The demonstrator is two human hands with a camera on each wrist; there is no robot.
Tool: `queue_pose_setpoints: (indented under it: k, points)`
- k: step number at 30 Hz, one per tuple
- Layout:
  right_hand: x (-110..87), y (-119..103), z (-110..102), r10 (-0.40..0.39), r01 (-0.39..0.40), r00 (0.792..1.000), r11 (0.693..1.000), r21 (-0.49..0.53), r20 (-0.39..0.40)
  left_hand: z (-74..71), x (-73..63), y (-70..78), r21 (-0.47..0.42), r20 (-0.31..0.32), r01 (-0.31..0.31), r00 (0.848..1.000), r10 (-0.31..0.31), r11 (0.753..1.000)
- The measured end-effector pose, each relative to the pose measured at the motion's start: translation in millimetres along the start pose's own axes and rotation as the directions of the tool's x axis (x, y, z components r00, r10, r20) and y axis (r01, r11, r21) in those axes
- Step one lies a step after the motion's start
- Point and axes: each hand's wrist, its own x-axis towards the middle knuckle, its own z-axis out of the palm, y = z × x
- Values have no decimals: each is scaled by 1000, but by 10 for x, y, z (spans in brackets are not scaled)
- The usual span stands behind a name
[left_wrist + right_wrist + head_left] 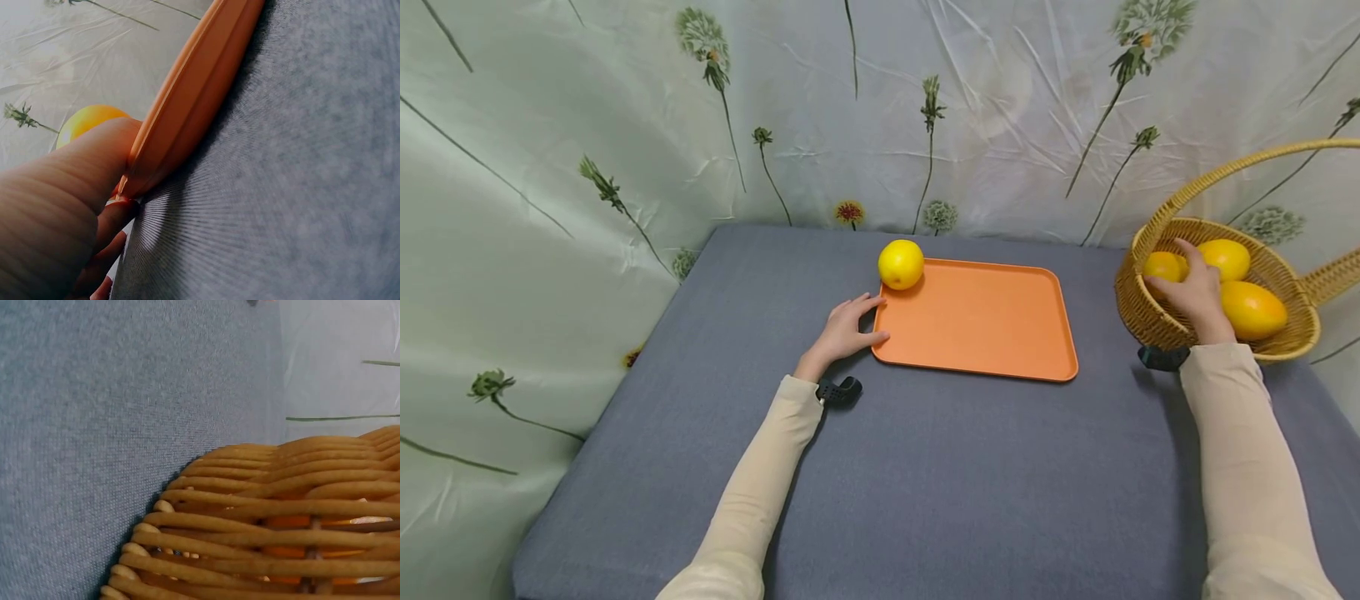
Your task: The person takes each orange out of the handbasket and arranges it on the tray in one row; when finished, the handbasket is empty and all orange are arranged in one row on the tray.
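An orange tray (977, 317) lies on the grey-covered table, and a round yellow fruit (901, 264) sits at its far left corner. My left hand (844, 329) grips the tray's left rim; in the left wrist view the thumb (109, 147) lies along one side of the rim, with fingers on the other. At the right, my right hand (1195, 292) reaches into a wicker basket (1150, 321), its thumb and fingers around an orange (1163, 265). Two more yellow-orange fruits (1253, 310) lie beside it. In the right wrist view, the basket's woven wall (281, 531) hides that hand.
The basket's tall arched handle (1217, 171) rises above the fruit. A floral curtain (820, 125) hangs behind and left of the table (970, 483). Dark bands with cameras (841, 392) sit on both wrists.
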Motion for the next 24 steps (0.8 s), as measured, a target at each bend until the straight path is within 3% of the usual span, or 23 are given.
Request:
queue_pose_setpoints:
  k: [10, 18, 24]
  points:
    - [89, 111, -26, -44, 52, 996, 993, -108, 76, 22, 11, 13, -1, -1, -7, 1000, 7, 1000]
    - [125, 147, -15, -96, 99, 995, 980, -170, 28, 23, 21, 5, 5, -2, -9, 1000, 9, 1000]
    - [97, 144, -18, -105, 105, 994, 987, -125, 4, 12, 21, -31, -9, -2, -20, 1000, 20, 1000]
